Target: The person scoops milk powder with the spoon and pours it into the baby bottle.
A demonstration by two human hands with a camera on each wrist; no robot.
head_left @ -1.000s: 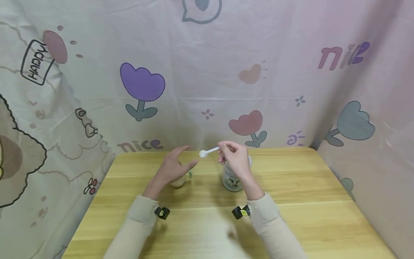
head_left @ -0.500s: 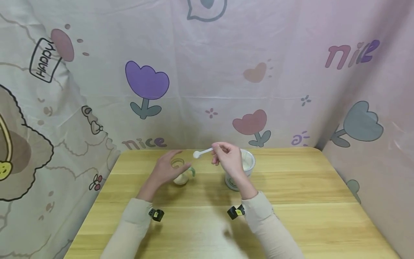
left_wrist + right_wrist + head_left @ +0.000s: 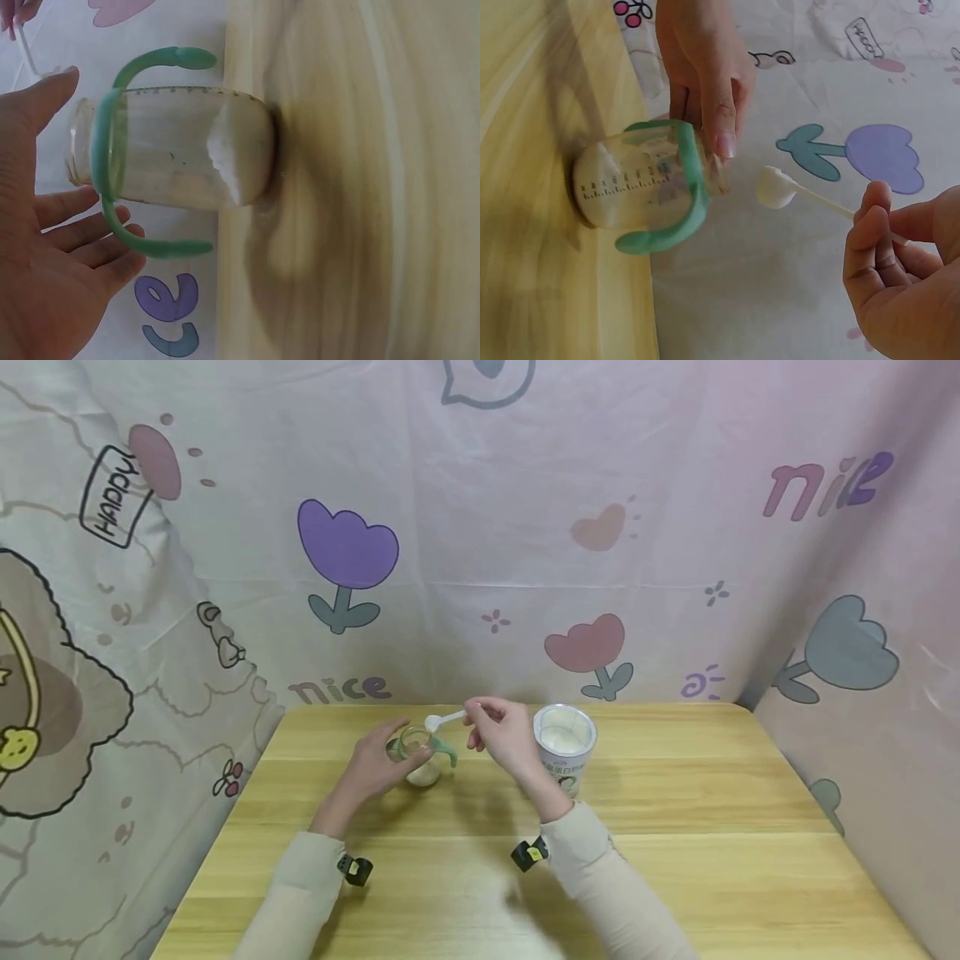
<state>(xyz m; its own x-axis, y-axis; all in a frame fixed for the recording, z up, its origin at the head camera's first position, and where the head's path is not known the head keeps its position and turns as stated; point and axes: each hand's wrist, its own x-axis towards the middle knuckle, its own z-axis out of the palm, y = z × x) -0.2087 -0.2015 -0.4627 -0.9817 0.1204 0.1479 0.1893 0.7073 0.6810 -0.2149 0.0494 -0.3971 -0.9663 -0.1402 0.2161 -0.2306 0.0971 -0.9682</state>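
A clear baby bottle (image 3: 637, 176) with a green two-handled collar (image 3: 105, 146) stands uncapped on the table. White powder (image 3: 241, 150) lies in its bottom, and measuring marks run up its side. My left hand (image 3: 375, 762) is beside the bottle's neck, thumb and fingers spread about it; whether the fingertips touch the collar is hard to tell. Between thumb and fingers, my right hand (image 3: 504, 737) pinches the handle of a small white measuring scoop (image 3: 776, 187). Heaped with white powder, the scoop's bowl is just above and right of the bottle's mouth.
A white can (image 3: 566, 752) of pale powder stands lidless right of the bottle, near the right forearm. The wooden table (image 3: 675, 860) ends at a patterned cloth backdrop (image 3: 480, 527). Each wrist carries a small black camera.
The right hand has carried the scoop leftward from the can to near the bottle's mouth. The left hand has shifted slightly lower around the neck. More of the can and bottle shows.
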